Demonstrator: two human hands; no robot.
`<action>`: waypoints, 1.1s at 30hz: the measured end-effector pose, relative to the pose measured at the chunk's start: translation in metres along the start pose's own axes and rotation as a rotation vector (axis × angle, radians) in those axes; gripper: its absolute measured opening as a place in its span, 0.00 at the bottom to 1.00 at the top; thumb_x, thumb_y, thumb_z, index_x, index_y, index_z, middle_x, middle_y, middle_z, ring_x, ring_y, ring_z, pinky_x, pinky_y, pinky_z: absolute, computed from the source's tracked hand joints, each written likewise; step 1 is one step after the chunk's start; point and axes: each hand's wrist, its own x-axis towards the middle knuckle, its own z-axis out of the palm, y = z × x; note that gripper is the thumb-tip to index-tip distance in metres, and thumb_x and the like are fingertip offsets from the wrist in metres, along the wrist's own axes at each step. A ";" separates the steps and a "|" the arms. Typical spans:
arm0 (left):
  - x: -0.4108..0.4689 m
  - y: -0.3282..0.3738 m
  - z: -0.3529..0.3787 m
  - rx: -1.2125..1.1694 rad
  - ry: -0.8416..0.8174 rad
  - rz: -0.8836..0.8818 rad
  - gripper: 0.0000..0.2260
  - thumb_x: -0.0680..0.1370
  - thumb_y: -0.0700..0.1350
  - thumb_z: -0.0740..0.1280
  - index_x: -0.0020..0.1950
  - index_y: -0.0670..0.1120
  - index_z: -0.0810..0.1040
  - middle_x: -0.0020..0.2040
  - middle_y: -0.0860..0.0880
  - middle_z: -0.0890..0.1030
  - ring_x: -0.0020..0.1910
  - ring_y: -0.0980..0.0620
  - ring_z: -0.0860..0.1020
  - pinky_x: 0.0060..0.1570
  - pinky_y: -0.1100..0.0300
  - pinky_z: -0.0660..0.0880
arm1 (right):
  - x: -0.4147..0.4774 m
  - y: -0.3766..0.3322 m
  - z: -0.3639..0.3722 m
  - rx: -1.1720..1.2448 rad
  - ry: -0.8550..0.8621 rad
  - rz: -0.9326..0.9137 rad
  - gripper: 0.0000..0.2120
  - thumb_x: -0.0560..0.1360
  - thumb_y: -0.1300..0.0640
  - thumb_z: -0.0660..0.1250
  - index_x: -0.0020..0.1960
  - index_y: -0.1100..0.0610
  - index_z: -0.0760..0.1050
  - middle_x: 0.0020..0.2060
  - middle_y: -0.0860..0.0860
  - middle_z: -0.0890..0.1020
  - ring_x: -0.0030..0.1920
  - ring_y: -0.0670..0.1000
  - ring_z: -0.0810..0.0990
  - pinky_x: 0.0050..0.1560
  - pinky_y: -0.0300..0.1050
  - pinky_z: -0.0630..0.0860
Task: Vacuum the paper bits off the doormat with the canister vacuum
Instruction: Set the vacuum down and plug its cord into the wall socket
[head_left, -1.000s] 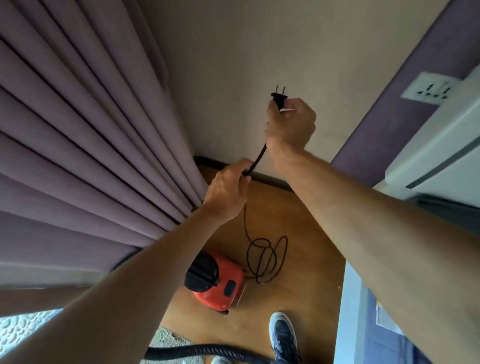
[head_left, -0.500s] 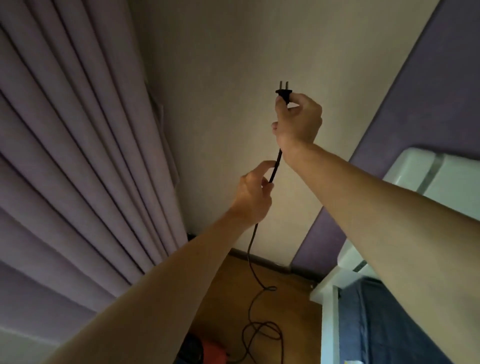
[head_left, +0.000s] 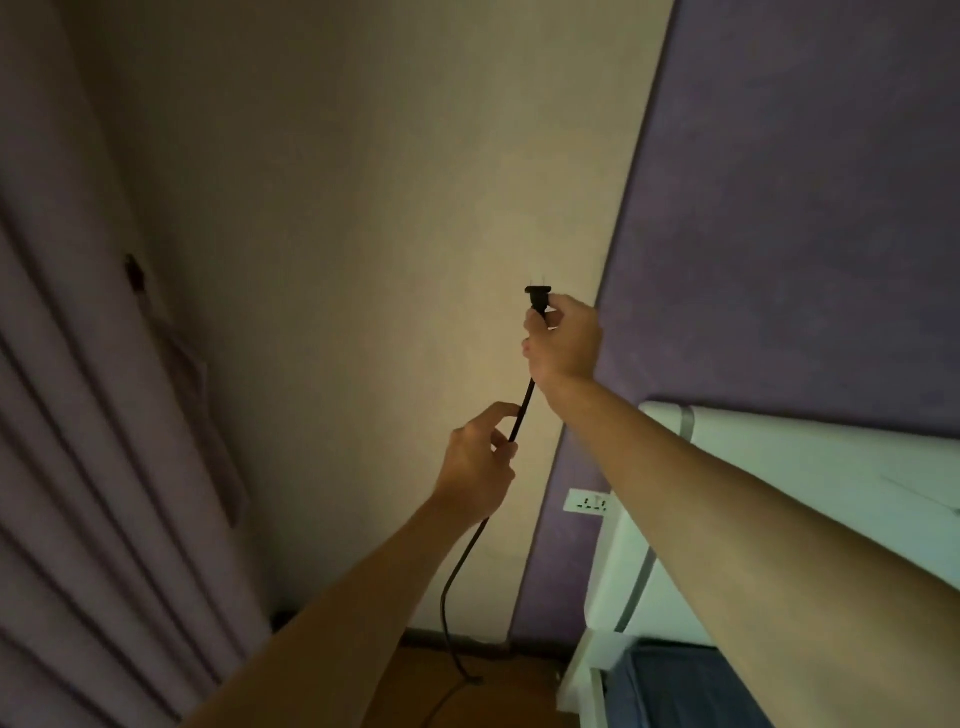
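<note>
My right hand (head_left: 563, 340) pinches the black two-pin plug (head_left: 537, 298) of the vacuum's power cord, pins pointing up, in front of the beige wall. Lower down, my left hand (head_left: 478, 460) grips the black cord (head_left: 522, 415) between thumb and fingers. From there the cord hangs to the wooden floor (head_left: 493, 696). A white wall socket (head_left: 589, 501) sits on the purple wall panel, below and right of the plug. The vacuum and the doormat are out of view.
Purple pleated curtains (head_left: 104, 467) fill the left side. A white bed frame (head_left: 779, 467) with a dark blue mattress (head_left: 691, 691) stands at the right, close to the socket. A dark skirting board (head_left: 457, 636) runs along the wall's foot.
The view has tilted up, so the red vacuum and coiled cord have left the frame. Both hands keep their hold on plug and cord, and the socket has come into view.
</note>
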 end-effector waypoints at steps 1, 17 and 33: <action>0.005 0.000 0.012 -0.004 -0.012 -0.002 0.19 0.79 0.32 0.61 0.64 0.51 0.77 0.41 0.47 0.76 0.39 0.41 0.82 0.25 0.70 0.69 | 0.007 0.008 -0.008 -0.010 0.016 0.030 0.05 0.74 0.58 0.67 0.49 0.56 0.79 0.33 0.49 0.81 0.35 0.59 0.83 0.40 0.60 0.81; 0.029 -0.096 0.178 0.017 -0.230 -0.212 0.16 0.80 0.35 0.65 0.65 0.49 0.76 0.40 0.49 0.81 0.35 0.54 0.80 0.36 0.66 0.78 | 0.014 0.220 -0.046 -0.279 0.017 0.248 0.09 0.78 0.60 0.67 0.57 0.61 0.80 0.45 0.56 0.84 0.41 0.52 0.81 0.38 0.37 0.74; -0.002 -0.200 0.235 -0.052 -0.448 -0.424 0.11 0.83 0.38 0.61 0.62 0.50 0.76 0.41 0.47 0.81 0.35 0.56 0.80 0.36 0.67 0.77 | -0.048 0.388 -0.026 -0.378 -0.111 0.480 0.12 0.79 0.56 0.66 0.62 0.58 0.76 0.42 0.54 0.84 0.40 0.56 0.84 0.42 0.56 0.83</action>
